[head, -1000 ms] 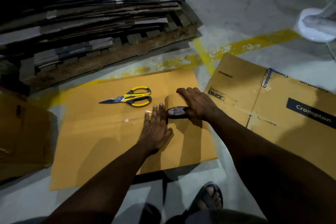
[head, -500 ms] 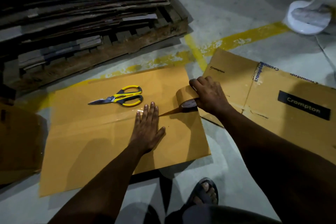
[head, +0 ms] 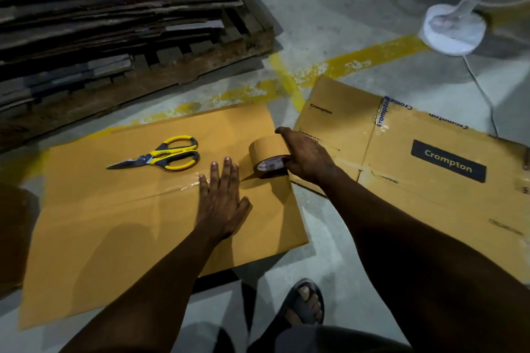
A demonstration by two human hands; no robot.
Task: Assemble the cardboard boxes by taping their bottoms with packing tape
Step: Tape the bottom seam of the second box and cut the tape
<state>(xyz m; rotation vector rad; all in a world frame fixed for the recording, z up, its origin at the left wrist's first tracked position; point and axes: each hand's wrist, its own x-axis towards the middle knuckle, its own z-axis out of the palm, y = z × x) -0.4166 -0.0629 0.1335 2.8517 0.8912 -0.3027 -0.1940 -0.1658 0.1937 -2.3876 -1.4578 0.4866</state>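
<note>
A plain brown cardboard box (head: 114,223) lies bottom up on the floor, its two flaps meeting in a seam across the middle. Shiny tape covers the seam left of my left hand (head: 222,200), which presses flat on it with straight fingers. My right hand (head: 305,156) grips a brown packing tape roll (head: 266,152) near the box's right edge. A short strip of tape runs from the roll to my left fingertips. Yellow-handled scissors (head: 163,156) lie on the far flap, left of the roll.
A flattened Crompton carton (head: 430,180) lies to the right. A wooden pallet (head: 143,86) stacked with flat cardboard stands at the back left. A white fan base (head: 453,34) and its cord are at the far right. My sandalled foot (head: 304,306) is near the box.
My right hand has drawn the tape roll rightward along the seam to the box's right edge, opening a gap from my left hand. My left hand stays pressed on the seam.
</note>
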